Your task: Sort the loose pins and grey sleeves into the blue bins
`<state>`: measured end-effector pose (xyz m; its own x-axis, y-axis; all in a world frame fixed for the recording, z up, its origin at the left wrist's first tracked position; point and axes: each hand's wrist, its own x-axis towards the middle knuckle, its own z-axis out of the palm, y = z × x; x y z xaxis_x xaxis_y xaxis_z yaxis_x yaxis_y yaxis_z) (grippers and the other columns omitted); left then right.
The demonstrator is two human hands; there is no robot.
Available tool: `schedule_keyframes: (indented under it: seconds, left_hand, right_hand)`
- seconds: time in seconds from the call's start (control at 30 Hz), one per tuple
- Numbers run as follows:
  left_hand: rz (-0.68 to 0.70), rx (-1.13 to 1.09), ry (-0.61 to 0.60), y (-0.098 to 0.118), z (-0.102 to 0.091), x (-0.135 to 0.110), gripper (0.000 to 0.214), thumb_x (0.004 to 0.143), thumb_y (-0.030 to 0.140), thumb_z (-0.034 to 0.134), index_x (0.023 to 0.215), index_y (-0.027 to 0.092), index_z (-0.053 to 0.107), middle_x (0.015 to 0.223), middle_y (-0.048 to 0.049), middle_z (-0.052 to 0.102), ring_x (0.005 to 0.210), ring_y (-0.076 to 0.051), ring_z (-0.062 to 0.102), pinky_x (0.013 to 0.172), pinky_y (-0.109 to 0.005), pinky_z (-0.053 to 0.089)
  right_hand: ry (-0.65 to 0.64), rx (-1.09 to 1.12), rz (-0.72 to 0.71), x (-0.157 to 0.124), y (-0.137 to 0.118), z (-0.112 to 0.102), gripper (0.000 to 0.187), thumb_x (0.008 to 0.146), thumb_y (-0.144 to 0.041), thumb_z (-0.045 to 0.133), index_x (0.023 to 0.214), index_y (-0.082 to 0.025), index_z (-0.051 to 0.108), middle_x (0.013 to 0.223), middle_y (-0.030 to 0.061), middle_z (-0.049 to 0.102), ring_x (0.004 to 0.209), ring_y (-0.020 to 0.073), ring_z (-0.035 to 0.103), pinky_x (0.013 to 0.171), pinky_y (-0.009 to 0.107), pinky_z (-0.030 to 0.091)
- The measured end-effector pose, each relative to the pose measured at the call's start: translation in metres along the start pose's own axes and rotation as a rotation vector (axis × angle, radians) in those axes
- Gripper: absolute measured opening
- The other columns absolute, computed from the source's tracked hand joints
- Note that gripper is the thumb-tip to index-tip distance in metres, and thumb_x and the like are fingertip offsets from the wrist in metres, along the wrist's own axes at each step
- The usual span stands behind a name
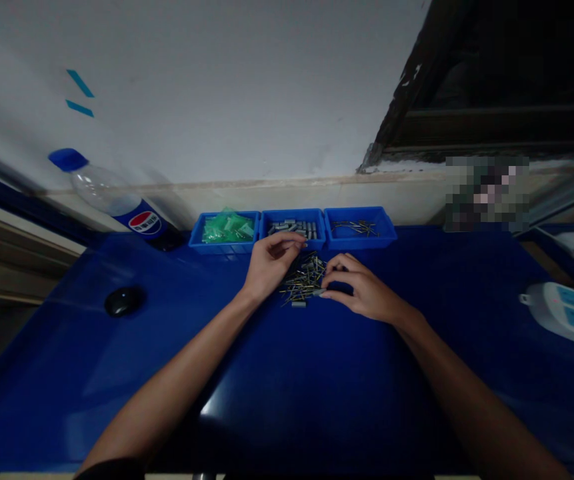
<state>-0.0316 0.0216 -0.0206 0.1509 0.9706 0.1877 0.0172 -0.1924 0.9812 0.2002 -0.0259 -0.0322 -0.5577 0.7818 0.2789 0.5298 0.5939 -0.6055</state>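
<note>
A loose pile of small metal pins and grey sleeves [303, 279] lies on the blue table [287, 380] in front of three blue trays. My left hand [269, 261] rests on the pile's left side, fingers curled toward the middle tray [293, 229], which holds grey sleeves. My right hand [359, 288] sits at the pile's right edge, fingers pinched together on a small grey piece I cannot make out. The left tray [225, 230] holds green packets. The right tray [359, 228] holds thin metal pins.
A Pepsi bottle [117, 200] with a blue cap leans at the back left. A black round object [124, 301] lies on the table at left. White power strips [567, 312] sit at the right edge. A wall rises just behind the trays.
</note>
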Motion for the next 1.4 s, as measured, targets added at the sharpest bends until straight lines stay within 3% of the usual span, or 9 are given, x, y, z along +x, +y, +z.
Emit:
schedule_keyframes:
  seconds: [0.2,0.33,0.47,0.83,0.93,1.07,1.2,1.4]
  left_hand:
    - [-0.014,0.014,-0.101,0.002,0.001,-0.001,0.017,0.089,0.028,0.071,0.097,0.016,0.078,0.098,-0.008,0.08,0.088,-0.02,0.077,0.09,-0.039,0.063]
    - [-0.04,0.004,-0.204,0.001,0.007,-0.005,0.022,0.089,0.029,0.073,0.104,0.014,0.078,0.1,-0.01,0.08,0.09,-0.019,0.076,0.092,-0.038,0.062]
    - [-0.065,-0.03,-0.257,0.0,0.013,-0.011,0.027,0.088,0.031,0.077,0.109,0.014,0.078,0.104,-0.0105,0.08,0.092,-0.019,0.075,0.094,-0.037,0.062]
    - [-0.081,-0.067,-0.303,0.003,0.014,-0.013,0.022,0.085,0.031,0.08,0.1,0.014,0.078,0.098,-0.0092,0.081,0.086,-0.018,0.077,0.085,-0.032,0.063]
    - [-0.104,-0.057,-0.233,0.001,0.01,-0.01,0.019,0.082,0.028,0.08,0.097,0.015,0.077,0.098,-0.0094,0.081,0.085,-0.019,0.078,0.082,-0.033,0.064]
    - [-0.099,-0.091,-0.05,-0.002,0.002,-0.002,0.023,0.08,0.027,0.083,0.098,0.015,0.075,0.094,-0.0081,0.081,0.091,-0.023,0.08,0.09,-0.039,0.064]
    - [-0.013,-0.106,0.105,-0.004,-0.005,0.006,0.03,0.083,0.028,0.082,0.11,0.017,0.075,0.114,-0.0095,0.08,0.112,-0.025,0.076,0.108,-0.045,0.058]
    - [0.032,-0.041,0.072,-0.003,-0.004,0.005,0.015,0.089,0.027,0.074,0.1,0.018,0.078,0.123,-0.0098,0.076,0.111,-0.023,0.074,0.106,-0.046,0.058]
  right_hand:
    - [0.339,0.258,0.316,0.002,0.01,0.0,0.013,0.093,-0.036,0.076,0.096,-0.024,0.074,0.082,0.0017,0.076,0.073,0.0192,0.072,0.073,0.034,0.057]
    - [0.489,0.549,0.377,0.005,0.01,0.005,0.017,0.084,-0.034,0.084,0.094,-0.024,0.074,0.084,0.0018,0.08,0.077,0.0211,0.078,0.08,0.037,0.063]
    - [0.538,0.595,0.37,0.007,0.004,0.008,0.018,0.076,-0.028,0.089,0.088,-0.026,0.076,0.087,0.0014,0.082,0.084,0.0231,0.08,0.087,0.04,0.065]
    - [0.49,0.599,0.347,0.009,-0.003,0.015,0.022,0.077,-0.03,0.088,0.093,-0.024,0.075,0.092,0.0033,0.082,0.087,0.0226,0.08,0.089,0.04,0.064]
    - [0.482,0.479,0.363,0.008,-0.002,0.016,0.023,0.078,-0.031,0.087,0.093,-0.023,0.072,0.082,0.0017,0.078,0.074,0.0193,0.075,0.072,0.034,0.061]
    - [0.303,0.251,0.241,0.007,-0.008,0.018,0.011,0.085,-0.028,0.081,0.086,-0.022,0.072,0.07,-0.0015,0.068,0.059,0.0138,0.06,0.055,0.029,0.047]
    - [0.151,0.122,-0.019,0.006,-0.022,0.023,0.008,0.091,-0.028,0.078,0.096,-0.021,0.077,0.092,0.0042,0.07,0.083,0.0184,0.066,0.076,0.033,0.054]
    - [0.002,-0.171,-0.09,0.005,-0.032,0.035,0.026,0.095,-0.044,0.076,0.106,-0.021,0.078,0.103,0.0092,0.066,0.099,0.0258,0.064,0.088,0.041,0.055]
